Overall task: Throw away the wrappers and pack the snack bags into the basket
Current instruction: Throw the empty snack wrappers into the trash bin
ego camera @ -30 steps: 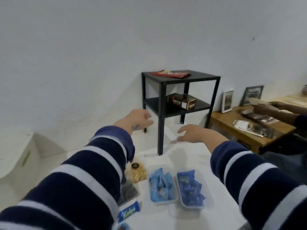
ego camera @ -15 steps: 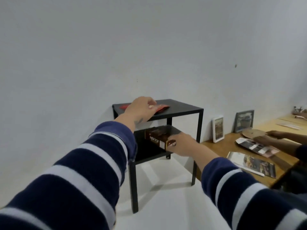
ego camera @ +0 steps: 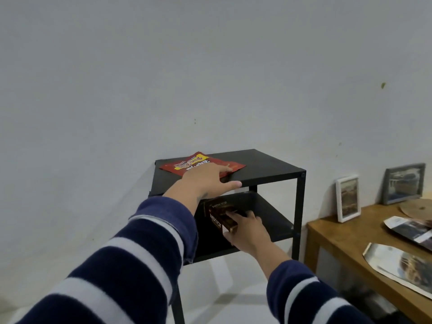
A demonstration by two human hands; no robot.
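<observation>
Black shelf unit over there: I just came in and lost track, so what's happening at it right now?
A person in a striped sweater is reaching into the black shelf unit with both hands. The left hand lies flat on the red snack bag on the top shelf, fingers straight. The right hand grips the brown Nextar box on the lower shelf. Nothing has been lifted yet; no basket is in view.

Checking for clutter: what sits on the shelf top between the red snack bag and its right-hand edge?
Head view: nothing; bare black shelf top runs from the red snack bag to that edge.
</observation>
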